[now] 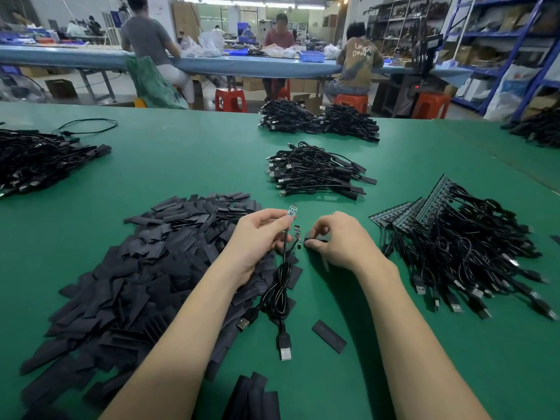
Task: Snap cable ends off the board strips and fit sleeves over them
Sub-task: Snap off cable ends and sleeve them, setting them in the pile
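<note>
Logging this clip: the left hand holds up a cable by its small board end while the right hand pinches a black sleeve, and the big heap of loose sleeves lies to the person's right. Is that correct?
Not quite. The head view shows the heap of loose sleeves on the person's left; cables on board strips lie to the right. The left hand does hold a cable's board end, and the right hand pinches a black sleeve.

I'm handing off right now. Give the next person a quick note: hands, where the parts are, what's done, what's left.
Left hand grips two cables, their small boards bare and pointing up.
Right hand pinches one black sleeve just beside the lower board.
Loose sleeves: pile on the left. Unsnapped board strips with cables: pile on the right.
Done: sleeved cables stacked ahead.
Left: sleeve these two, then work through the right pile.
</note>
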`<state>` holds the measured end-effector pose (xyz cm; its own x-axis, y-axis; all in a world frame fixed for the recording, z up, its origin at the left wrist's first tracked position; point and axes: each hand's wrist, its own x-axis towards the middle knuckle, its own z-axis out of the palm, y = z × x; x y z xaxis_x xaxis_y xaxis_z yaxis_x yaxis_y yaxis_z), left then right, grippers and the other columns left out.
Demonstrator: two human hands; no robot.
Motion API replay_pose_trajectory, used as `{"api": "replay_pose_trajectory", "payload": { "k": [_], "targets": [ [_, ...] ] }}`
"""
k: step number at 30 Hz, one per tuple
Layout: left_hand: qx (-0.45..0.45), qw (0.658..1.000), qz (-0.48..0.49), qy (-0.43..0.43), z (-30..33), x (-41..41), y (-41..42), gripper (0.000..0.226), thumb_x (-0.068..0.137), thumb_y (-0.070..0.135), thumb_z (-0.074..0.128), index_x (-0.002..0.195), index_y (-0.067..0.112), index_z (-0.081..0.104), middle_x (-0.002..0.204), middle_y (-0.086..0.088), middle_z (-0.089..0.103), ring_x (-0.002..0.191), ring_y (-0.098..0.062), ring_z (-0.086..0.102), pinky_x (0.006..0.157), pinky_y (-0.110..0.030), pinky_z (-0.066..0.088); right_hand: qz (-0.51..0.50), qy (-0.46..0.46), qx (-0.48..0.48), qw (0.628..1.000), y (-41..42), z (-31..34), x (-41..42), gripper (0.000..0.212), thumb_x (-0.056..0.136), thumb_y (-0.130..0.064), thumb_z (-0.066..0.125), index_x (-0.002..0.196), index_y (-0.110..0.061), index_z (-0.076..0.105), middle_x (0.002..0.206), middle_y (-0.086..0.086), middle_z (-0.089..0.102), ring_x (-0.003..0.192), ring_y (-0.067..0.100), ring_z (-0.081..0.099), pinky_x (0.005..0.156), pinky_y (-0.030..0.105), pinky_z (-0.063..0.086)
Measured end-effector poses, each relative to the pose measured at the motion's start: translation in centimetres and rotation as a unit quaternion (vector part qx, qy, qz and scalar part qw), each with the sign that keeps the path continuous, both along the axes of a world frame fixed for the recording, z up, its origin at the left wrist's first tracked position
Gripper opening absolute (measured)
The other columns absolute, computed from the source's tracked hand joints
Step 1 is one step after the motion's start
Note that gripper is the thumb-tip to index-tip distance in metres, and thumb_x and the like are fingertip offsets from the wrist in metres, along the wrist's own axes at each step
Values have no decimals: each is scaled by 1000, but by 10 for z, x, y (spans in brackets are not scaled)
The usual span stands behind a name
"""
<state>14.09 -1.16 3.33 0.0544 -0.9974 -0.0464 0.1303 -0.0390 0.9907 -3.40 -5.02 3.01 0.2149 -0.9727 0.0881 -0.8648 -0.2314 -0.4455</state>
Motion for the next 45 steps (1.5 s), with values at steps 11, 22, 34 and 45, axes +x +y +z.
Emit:
{"api": "replay_pose_trajectory", "payload": {
  "k": [11, 22, 34, 45],
  "targets": [
    [12, 999, -44, 28, 4, 3, 2, 8, 93, 14, 70, 99, 16, 75, 76, 8, 71, 66, -7, 66, 59, -15, 51, -16, -600, 197, 775, 11, 23, -2, 10, 99, -13, 61, 92, -11, 55, 87, 6, 76, 63, 16, 67, 55, 20, 52],
    [25, 983, -124, 132, 6, 8, 4, 27, 74, 20, 75, 99, 10, 73, 77, 0, 70, 64, -8, 62, 60, -18, 51, 39, -700, 168, 693, 17, 24, -1, 32, 68, -19, 81, 99, -13, 76, 96, 5, 77, 88, 19, 75, 70, 20, 58],
    [31, 982, -139, 127, 10, 6, 8, 23, 73, 20, 76, 93, 10, 72, 77, -1, 70, 64, -7, 62, 60, -17, 52, 44, -717, 131, 683, 18, 24, 6, 16, 67, -10, 80, 83, -13, 80, 88, 7, 77, 78, 13, 72, 73, 21, 58],
    [19, 982, -184, 39, 20, 20, 12, 21, 76, 16, 76, 95, 10, 69, 79, 2, 68, 63, -8, 61, 59, -14, 50, 91, -705, 164, 684, 20, 22, 5, 13, 72, -7, 75, 81, -15, 81, 92, 6, 78, 81, 14, 74, 75, 21, 57]
  ]
}}
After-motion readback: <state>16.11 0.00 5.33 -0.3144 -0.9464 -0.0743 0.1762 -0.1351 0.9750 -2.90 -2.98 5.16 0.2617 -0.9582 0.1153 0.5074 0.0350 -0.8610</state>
